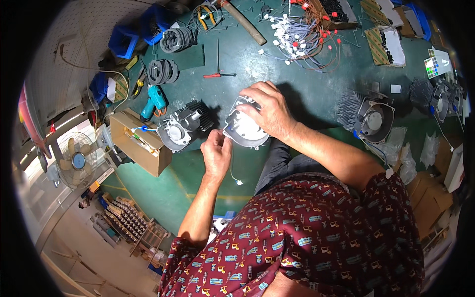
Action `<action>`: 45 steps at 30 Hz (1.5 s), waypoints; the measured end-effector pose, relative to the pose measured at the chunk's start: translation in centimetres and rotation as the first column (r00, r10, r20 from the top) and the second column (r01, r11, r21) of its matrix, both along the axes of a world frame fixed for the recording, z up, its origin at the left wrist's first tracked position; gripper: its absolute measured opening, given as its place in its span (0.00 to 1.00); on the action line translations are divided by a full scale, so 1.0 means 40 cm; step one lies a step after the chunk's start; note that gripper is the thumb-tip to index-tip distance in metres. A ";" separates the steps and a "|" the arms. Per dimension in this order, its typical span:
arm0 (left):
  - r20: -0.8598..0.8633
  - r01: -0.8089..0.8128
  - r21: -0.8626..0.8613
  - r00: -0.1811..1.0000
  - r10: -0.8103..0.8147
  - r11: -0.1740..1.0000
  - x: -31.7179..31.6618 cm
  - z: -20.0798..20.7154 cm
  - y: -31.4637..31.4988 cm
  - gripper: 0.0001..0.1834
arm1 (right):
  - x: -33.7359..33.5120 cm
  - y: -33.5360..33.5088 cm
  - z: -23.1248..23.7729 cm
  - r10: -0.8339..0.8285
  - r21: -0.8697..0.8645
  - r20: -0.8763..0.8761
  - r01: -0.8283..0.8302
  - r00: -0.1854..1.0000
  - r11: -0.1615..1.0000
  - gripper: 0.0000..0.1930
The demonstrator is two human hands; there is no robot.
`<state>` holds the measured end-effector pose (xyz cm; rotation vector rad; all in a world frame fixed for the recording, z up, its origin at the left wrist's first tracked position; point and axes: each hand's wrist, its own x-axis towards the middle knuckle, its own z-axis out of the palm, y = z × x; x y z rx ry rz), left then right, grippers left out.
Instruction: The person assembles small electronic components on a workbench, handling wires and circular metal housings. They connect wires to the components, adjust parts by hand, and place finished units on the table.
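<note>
A grey cast-metal motor housing (246,129) with a bright round face sits at the table's near edge, in front of me. My right hand (271,113) grips its upper right side, thumb over the rim and fingers behind. My left hand (216,154) is closed in a pinch at the housing's lower left edge; what its fingertips hold is too small to make out. Beside that hand a thin wire hangs below the table edge, ending in a white connector (239,182). Left of the housing stands a similar finned motor unit (184,127).
A cardboard box (136,143), a teal power screwdriver (154,102) and coiled grey tubing (163,72) lie leftward. Farther back are a red-handled screwdriver (219,75), a hammer (245,24) and bundled wires (299,39). Another finned unit (368,116) stands at right. A fan (78,160) is at far left.
</note>
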<state>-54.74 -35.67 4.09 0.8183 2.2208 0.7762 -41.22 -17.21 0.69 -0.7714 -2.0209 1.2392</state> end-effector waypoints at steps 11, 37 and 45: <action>0.641 -0.304 -0.100 0.708 0.294 0.948 -0.036 0.018 -0.003 0.05 | 0.002 -0.004 -0.002 0.015 0.004 -0.011 -0.015 1.000 1.000 0.16; -0.179 0.506 0.296 0.862 -0.473 0.810 -0.100 -0.115 -0.041 0.11 | -0.011 0.001 -0.001 0.031 -0.023 -0.038 -0.032 0.999 0.999 0.16; 0.623 0.198 0.073 0.756 -0.200 0.977 -0.116 -0.084 -0.043 0.11 | -0.003 0.017 0.000 0.092 -0.012 -0.050 -0.093 0.995 0.996 0.16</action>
